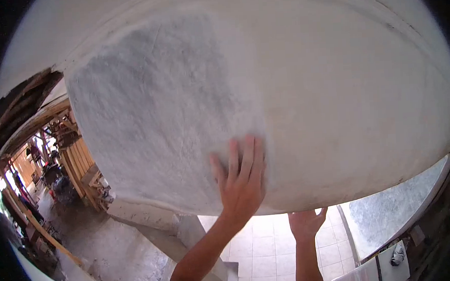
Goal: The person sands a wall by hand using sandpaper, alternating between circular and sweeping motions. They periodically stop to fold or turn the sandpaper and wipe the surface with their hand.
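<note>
A big white plastered wall (335, 99) fills most of the view, with a rough grey patch (152, 108) on its left half. My left hand (241, 178) is pressed flat on the wall at the right edge of the grey patch, fingers spread and pointing up. My right hand (306, 222) is lower and to the right, palm up near the bottom edge of the wall, holding nothing; I cannot tell if it touches the wall.
Beige floor tiles (263, 245) lie below the hands. Wooden beams and planks (76, 158) stand at the left, with clutter beyond them. A concrete step (189, 234) sits lower centre. A grey panel (386, 211) leans at lower right.
</note>
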The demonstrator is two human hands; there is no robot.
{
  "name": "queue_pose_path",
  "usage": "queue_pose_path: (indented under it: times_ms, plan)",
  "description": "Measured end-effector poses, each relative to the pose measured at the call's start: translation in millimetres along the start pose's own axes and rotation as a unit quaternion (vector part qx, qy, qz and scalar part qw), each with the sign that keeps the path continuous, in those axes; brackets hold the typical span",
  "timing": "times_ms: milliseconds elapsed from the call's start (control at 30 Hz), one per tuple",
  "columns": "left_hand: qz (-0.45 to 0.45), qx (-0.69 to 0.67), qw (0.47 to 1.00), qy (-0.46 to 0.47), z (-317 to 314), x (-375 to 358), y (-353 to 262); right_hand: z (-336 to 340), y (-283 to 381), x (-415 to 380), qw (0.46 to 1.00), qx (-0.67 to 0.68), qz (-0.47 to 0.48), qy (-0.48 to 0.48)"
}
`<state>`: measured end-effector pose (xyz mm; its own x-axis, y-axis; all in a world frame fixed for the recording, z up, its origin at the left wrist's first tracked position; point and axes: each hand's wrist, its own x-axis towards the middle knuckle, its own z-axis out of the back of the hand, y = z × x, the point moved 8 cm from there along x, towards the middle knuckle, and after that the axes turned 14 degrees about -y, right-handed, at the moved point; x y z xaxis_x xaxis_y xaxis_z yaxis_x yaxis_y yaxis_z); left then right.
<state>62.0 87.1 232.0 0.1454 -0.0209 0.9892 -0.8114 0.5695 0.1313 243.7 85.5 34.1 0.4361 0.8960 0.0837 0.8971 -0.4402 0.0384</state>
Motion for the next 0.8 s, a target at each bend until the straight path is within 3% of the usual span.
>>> queue_pose_path:
  times_ms: [100, 200, 300, 400, 467, 567, 700, 800]
  plan:
    - [0.021, 0.032, 0.997, -0.07, 10, 80, 5, 11, -4, 9, 0.999, 0.0, 0.014, -0.049]
    - [0.03, -0.029, 0.996, -0.082, 8, 93, 2, 22, 5, 24, 0.996, -0.059, 0.054, -0.038]
    - [0.018, -0.02, 1.0, -0.011, -1, 29, -4, 36, 14, 44, 0.987, -0.112, 0.117, 0.011]
    - [-0.003, -0.003, 1.0, 0.021, -8, -21, -4, 29, 14, 59, 0.977, -0.102, 0.123, 0.143]
    - [0.0, 0.018, 1.0, 0.013, -5, -26, 1, 42, 14, 66, 0.976, -0.107, 0.125, 0.141]
    - [0.038, 0.007, 0.999, -0.026, -2, 27, 4, 58, 14, 74, 0.983, -0.135, 0.125, 0.031]
    - [0.057, 0.007, 0.993, -0.101, 7, 84, 5, 51, 16, 68, 0.99, -0.104, 0.089, 0.039]
    - [0.049, 0.007, 0.998, -0.032, 3, 53, 6, 44, 15, 71, 0.993, -0.077, 0.085, 0.04]
